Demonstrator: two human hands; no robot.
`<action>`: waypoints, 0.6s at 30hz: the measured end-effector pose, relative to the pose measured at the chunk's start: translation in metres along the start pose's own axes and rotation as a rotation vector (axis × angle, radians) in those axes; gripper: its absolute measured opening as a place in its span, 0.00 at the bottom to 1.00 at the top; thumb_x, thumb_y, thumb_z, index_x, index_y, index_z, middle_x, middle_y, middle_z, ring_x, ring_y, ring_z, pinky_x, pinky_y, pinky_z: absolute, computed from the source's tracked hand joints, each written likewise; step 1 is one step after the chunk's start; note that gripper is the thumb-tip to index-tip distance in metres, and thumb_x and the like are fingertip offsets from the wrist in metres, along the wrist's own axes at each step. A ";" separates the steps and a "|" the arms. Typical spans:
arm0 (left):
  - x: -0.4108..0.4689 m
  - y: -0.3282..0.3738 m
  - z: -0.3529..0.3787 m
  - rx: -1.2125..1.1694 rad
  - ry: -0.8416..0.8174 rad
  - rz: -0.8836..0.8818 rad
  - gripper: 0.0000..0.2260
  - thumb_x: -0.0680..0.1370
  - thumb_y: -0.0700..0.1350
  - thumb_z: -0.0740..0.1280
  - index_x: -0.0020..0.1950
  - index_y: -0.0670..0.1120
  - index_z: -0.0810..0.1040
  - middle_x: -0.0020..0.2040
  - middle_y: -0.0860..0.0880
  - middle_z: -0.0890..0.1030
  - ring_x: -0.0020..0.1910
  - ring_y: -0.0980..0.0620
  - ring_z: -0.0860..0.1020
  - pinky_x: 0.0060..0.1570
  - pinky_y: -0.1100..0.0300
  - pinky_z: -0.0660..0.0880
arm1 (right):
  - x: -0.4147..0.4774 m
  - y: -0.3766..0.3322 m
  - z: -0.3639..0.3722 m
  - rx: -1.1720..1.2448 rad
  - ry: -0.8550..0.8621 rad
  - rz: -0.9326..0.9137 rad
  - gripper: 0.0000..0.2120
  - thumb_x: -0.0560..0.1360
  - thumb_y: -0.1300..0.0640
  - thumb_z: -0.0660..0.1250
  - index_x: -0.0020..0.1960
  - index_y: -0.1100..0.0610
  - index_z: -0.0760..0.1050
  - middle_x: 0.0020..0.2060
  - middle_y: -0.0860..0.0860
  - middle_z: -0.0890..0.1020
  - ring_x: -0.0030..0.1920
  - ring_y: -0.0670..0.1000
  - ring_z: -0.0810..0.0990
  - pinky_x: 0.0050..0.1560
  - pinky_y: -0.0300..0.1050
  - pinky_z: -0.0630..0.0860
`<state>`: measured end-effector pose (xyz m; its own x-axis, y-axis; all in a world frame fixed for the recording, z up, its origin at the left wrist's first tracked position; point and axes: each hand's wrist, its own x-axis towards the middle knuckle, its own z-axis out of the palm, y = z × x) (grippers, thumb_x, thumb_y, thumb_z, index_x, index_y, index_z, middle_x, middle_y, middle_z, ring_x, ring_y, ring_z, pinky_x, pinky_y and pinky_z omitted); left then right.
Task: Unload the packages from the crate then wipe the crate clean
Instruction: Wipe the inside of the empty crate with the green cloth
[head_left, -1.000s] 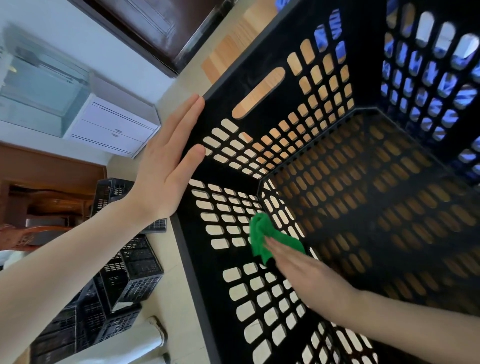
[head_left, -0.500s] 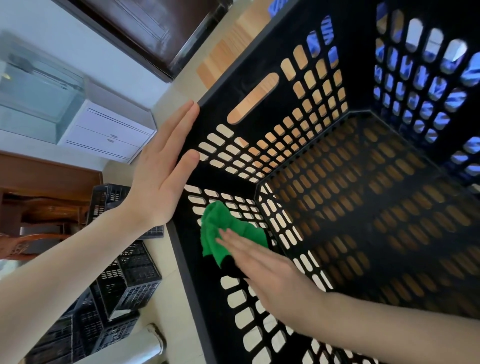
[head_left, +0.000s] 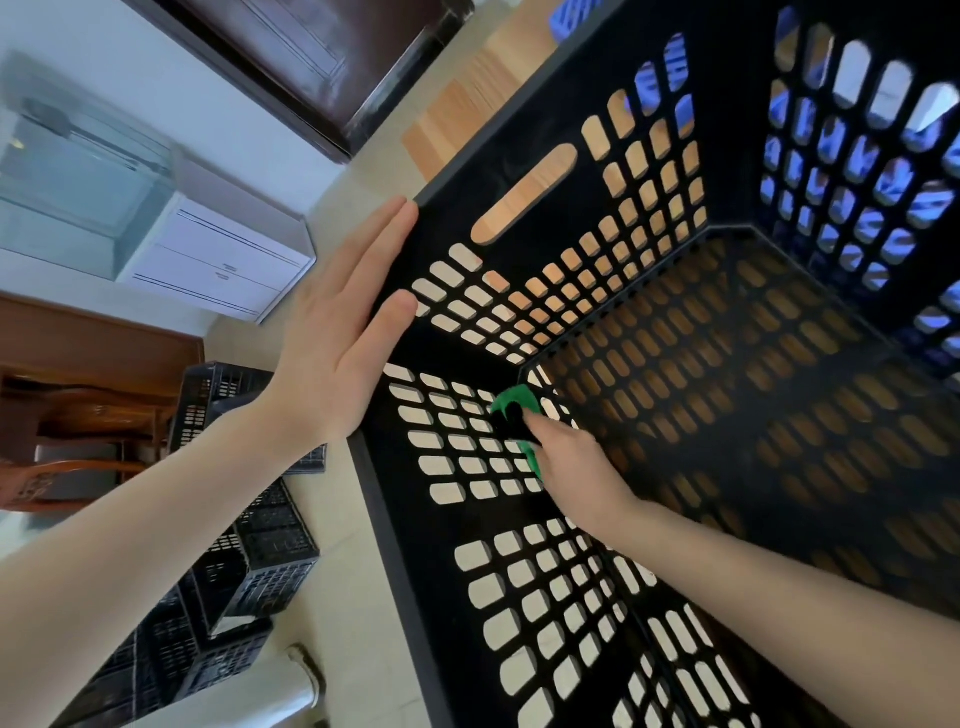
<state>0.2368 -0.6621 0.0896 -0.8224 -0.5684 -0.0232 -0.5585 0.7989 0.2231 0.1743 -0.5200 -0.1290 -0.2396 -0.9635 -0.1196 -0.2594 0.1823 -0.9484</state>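
Observation:
A large black slotted crate (head_left: 431, 571) fills the right of the view, its inside bare of packages. My left hand (head_left: 337, 343) lies flat with fingers straight against the outside of the crate's near corner, touching its rim. My right hand (head_left: 576, 467) reaches inside and presses a green cloth (head_left: 514, 402) against the left inner wall, close to the corner where that wall meets the bottom. Most of the cloth is hidden under my fingers.
Several black crates (head_left: 249, 561) are stacked on the pale floor at lower left. A white cabinet (head_left: 218, 260) and dark wooden furniture (head_left: 78, 405) stand along the left wall. A wooden surface (head_left: 467, 98) shows beyond the crate's far rim.
My right hand has slid the green cloth along the left inner wall, out toward the rim and then back deeper toward the corner. My left hand has stayed on the crate's corner.

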 end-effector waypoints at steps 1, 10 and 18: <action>0.000 -0.001 0.000 -0.001 0.000 -0.002 0.25 0.82 0.53 0.51 0.79 0.53 0.56 0.79 0.57 0.57 0.76 0.62 0.55 0.73 0.61 0.53 | 0.002 -0.010 -0.002 0.035 0.009 0.006 0.22 0.79 0.67 0.59 0.72 0.56 0.67 0.61 0.55 0.78 0.58 0.51 0.78 0.62 0.45 0.74; 0.001 -0.005 0.000 0.013 0.021 0.031 0.24 0.83 0.54 0.51 0.79 0.54 0.56 0.78 0.59 0.57 0.76 0.62 0.54 0.73 0.62 0.52 | -0.066 -0.100 -0.032 0.223 0.025 -0.485 0.31 0.74 0.75 0.55 0.75 0.60 0.57 0.73 0.54 0.66 0.74 0.49 0.62 0.74 0.47 0.60; -0.002 -0.006 0.001 -0.036 0.029 0.024 0.23 0.83 0.56 0.50 0.79 0.57 0.56 0.77 0.62 0.58 0.73 0.65 0.56 0.71 0.62 0.54 | -0.127 0.003 -0.029 -0.215 -0.191 -0.422 0.38 0.70 0.77 0.61 0.76 0.60 0.54 0.75 0.54 0.59 0.75 0.50 0.59 0.73 0.41 0.58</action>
<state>0.2417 -0.6662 0.0875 -0.8318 -0.5550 0.0107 -0.5338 0.8051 0.2585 0.1770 -0.3909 -0.1085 0.0973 -0.9770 0.1899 -0.4879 -0.2131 -0.8465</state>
